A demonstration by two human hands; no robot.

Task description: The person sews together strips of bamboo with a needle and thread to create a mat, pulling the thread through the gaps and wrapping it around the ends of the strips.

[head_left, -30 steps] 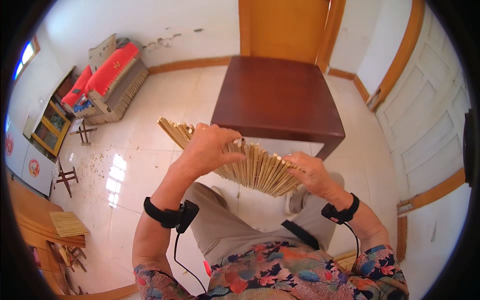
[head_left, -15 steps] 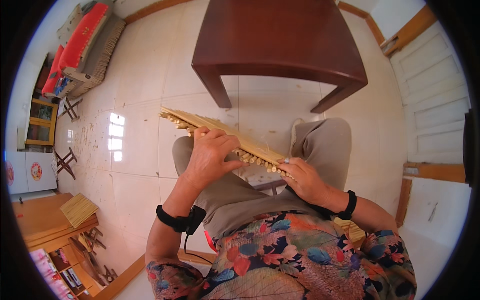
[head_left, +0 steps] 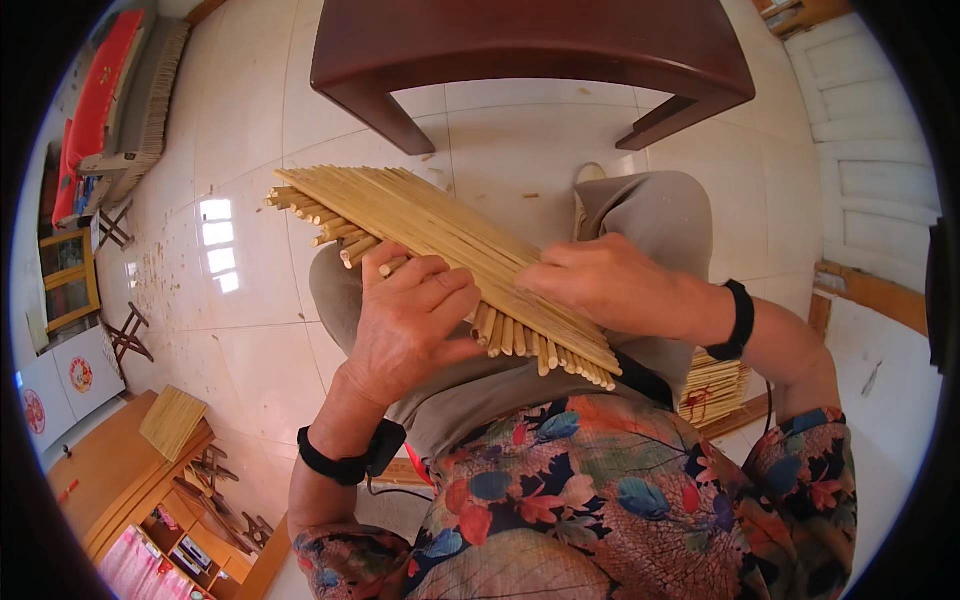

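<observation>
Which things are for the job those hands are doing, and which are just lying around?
For the job:
- stalks
- left hand, gripping them
- right hand, over them
- maybe the similar pile at right

Just around:
- table
- sofa
- stool

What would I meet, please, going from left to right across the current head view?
White cabinet with round stickers, flat panel of thin stalks, left hand, right hand, white panelled door.
</observation>
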